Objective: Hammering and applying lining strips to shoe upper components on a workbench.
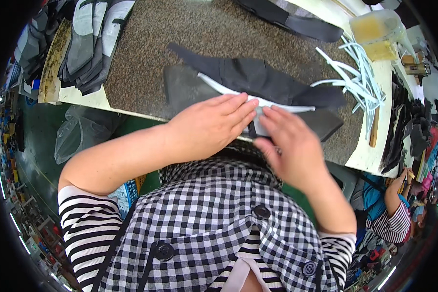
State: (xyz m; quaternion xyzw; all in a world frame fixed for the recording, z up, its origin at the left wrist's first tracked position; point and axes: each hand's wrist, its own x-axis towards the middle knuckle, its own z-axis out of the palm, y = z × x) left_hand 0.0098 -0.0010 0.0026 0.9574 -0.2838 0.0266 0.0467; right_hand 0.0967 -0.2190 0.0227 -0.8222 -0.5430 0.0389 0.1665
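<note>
A black flat piece of material [258, 73] lies near the table's front edge, with a curved white strip [299, 109] along it. Dark grey material [185, 90] shows under and beside it. My left hand [216, 119] rests flat on the strip's middle, fingers stretched out and side by side. Just to its right is my right hand [294, 146], its fingertips touching the strip and its thumb held apart. Both hands look open, pressing rather than gripping. The part of the strip beneath my fingers is hidden.
Loose pale strips [357, 80] lie in a tangle at the right. Stacked grey and black pieces [85, 48] sit at the far left, and a long black piece [297, 22] at the back. A plastic container [379, 29] stands at the back right. Another person's arm [394, 194] shows at the right.
</note>
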